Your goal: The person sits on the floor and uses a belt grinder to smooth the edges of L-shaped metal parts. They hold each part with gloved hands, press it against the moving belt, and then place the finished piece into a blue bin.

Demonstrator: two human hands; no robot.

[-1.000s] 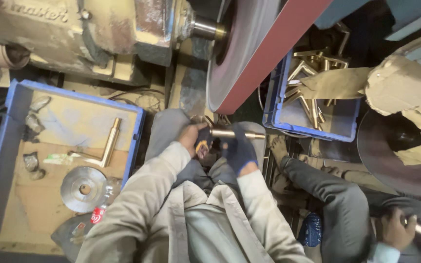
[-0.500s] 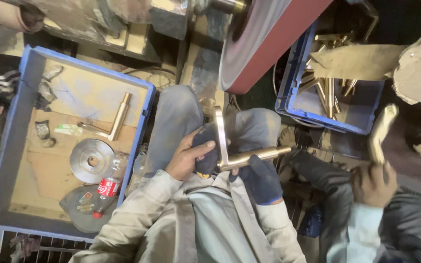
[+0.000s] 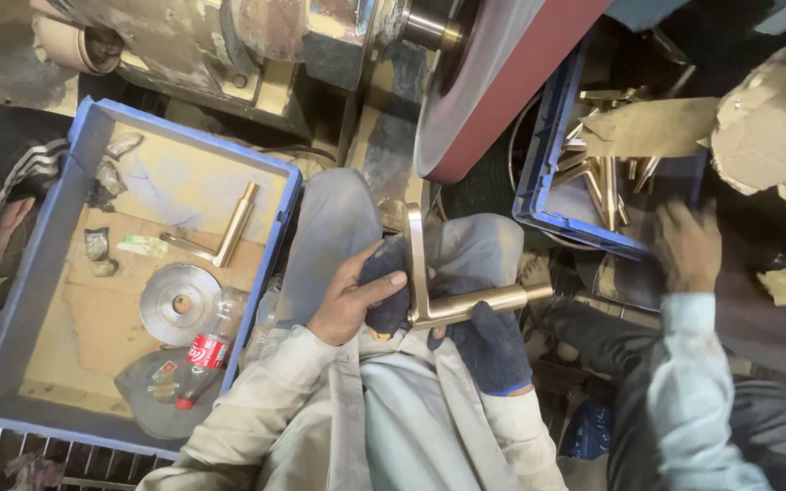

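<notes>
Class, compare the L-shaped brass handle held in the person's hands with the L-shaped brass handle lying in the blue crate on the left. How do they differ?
The held L-shaped brass handle is gripped over the lap by the bare left hand and the dark-gloved right hand; the L-shaped brass handle in the blue crate lies untouched on cardboard. The held one looks larger, being nearer the camera. Both are brass-coloured and L-shaped.

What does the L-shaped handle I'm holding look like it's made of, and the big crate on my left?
L-shaped handle: metal, probably brass, with a yellow-gold, satin sheen and soft highlights. Crate: likely moulded plastic, uniformly blue with thick rounded rims, dusty and scuffed.
</notes>
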